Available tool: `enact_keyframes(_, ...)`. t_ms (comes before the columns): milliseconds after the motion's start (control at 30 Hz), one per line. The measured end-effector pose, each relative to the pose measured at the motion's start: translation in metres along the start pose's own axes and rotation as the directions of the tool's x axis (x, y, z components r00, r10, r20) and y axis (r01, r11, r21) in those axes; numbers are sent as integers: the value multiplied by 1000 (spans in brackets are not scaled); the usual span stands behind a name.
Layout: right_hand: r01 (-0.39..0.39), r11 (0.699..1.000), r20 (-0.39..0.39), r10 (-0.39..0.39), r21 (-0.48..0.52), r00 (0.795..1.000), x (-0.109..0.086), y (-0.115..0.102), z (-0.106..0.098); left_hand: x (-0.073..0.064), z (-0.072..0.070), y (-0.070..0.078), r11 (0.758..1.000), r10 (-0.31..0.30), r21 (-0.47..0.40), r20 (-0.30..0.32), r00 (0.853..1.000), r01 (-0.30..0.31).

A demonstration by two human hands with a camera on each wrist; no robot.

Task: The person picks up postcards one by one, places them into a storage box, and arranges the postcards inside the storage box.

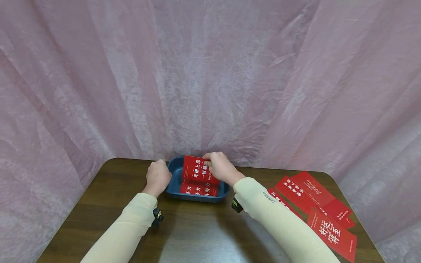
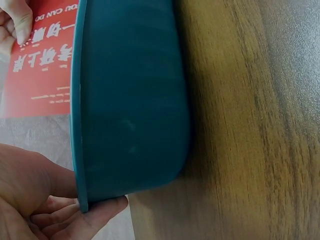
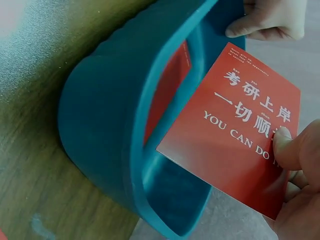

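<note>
A blue plastic basin [image 1: 197, 198] stands near the table's far edge. My left hand [image 1: 158, 177] grips its left rim, with the thumb inside and fingers under the outer wall in the left wrist view. Between thumb and fingers, my right hand [image 1: 219, 166] pinches a red card [image 3: 235, 130] with white lettering by its edge, tilted over the basin's opening. Another red card [image 1: 197, 189] with white characters lies inside the basin, partly covered by the held one in the head view.
Several red cards [image 1: 333, 233] lie overlapping on the right of the brown wooden table [image 1: 98, 204], some partly behind my right sleeve [image 1: 276, 212]. A pink curtain [image 1: 210, 73] hangs right behind the table.
</note>
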State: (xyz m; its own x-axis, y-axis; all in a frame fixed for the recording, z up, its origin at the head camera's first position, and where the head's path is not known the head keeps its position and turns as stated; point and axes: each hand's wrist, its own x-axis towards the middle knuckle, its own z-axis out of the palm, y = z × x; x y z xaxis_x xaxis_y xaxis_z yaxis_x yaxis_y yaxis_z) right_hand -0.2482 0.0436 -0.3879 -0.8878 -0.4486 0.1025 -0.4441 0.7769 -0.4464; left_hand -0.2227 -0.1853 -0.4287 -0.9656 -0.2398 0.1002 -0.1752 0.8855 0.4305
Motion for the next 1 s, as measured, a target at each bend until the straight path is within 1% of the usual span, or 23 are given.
enact_keyframes(133, 16, 1000, 9, -16, -13, 1000, 1, 1, 5, 0, 0, 0, 1000, 10, 5, -11, 1000, -10)
enact_keyframes(333, -10, 1000, 83, 10, 3, 996, 1, 1, 10, 0, 2, 1, 1000, 28, 7, -32, 999, -27)
enact_keyframes(467, -35, 999, 133, 31, 25, 991, -1, 1, 13, 1, 3, 2, 1000, 17, -3, -19, 1000, -17)
enact_keyframes(567, -47, 998, 156, 41, 32, 987, -3, 2, 15, 1, 4, 2, 1000, 12, -3, -13, 1000, -12)
enact_keyframes(800, -66, 997, 176, 57, 43, 983, -2, 3, 19, 2, 5, 4, 1000, 17, -11, -16, 1000, -17)
enact_keyframes(1000, -102, 993, 217, 87, 60, 972, -4, 3, 23, 0, 5, 6, 1000, 10, -17, -3, 1000, -10)
